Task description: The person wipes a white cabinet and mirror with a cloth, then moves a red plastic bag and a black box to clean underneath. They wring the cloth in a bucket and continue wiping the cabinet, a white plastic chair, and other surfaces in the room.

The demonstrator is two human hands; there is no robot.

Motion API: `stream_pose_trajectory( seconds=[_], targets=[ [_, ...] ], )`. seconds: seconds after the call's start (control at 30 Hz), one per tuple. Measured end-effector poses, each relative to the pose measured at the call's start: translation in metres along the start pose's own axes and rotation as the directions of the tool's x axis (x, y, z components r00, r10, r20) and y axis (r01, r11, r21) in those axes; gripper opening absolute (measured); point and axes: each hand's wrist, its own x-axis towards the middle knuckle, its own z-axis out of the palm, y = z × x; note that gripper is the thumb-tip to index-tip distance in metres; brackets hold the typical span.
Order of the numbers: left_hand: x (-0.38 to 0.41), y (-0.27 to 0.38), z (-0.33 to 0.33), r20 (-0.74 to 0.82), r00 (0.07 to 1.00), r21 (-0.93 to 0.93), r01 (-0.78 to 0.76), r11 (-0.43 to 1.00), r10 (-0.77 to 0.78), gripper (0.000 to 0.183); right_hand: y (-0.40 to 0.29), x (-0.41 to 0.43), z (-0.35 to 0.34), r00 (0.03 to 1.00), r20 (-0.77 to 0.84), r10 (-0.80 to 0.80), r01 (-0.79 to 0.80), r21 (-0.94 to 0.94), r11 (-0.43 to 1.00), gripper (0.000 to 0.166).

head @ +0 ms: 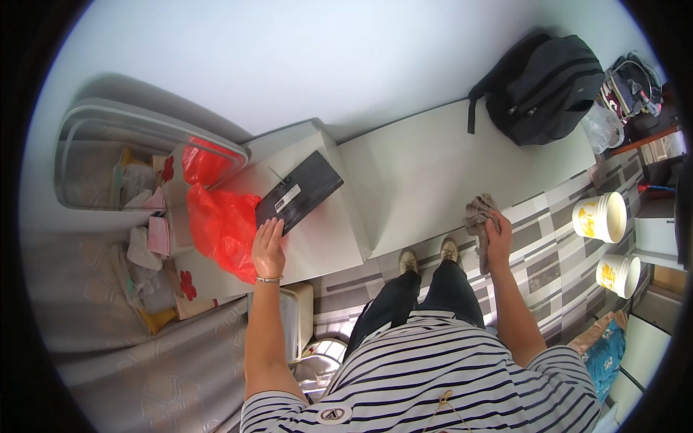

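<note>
My left hand (pixel 268 250) reaches over the raised end of a white cabinet, its fingers on the near corner of a flat black rectangular object (pixel 308 187) that bears a white label. Whether the fingers grip it or only rest on it cannot be told. A red plastic bag (pixel 224 230) lies just left of that hand, partly against the black object. My right hand (pixel 499 238) holds a crumpled grey-brown cloth (pixel 479 216) by the front edge of the lower white cabinet top (pixel 422 173).
A dark backpack (pixel 547 86) sits at the cabinet's right end, beside a clear plastic bag (pixel 602 127). A framed mirror (pixel 151 116) leans on the wall at left. Two white buckets (pixel 598 217) stand on the patterned floor at right. Grey curtains (pixel 162 368) hang at lower left.
</note>
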Motion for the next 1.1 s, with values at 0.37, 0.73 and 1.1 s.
stream_pose_trajectory(
  seconds=[0.37, 0.73, 1.1],
  targets=[
    [-0.009, -0.034, 0.038, 0.129, 0.975, -0.206, 0.206, 0.957, -0.182, 0.053, 0.005, -0.025, 0.025, 0.997, 0.061, 0.054, -0.055, 0.01, 0.998, 0.027],
    [-0.029, -0.039, 0.069, 0.274, 0.945, -0.166, 0.229, 0.959, -0.178, 0.067, 0.008, -0.043, 0.039, 0.993, 0.115, -0.013, 0.019, -0.044, 0.999, 0.028],
    [-0.026, -0.066, 0.062, 0.281, 0.941, -0.126, 0.232, 0.964, -0.19, 0.065, 0.01, -0.009, 0.06, 0.992, 0.116, -0.046, 0.064, -0.151, 0.986, 0.028]
  ],
)
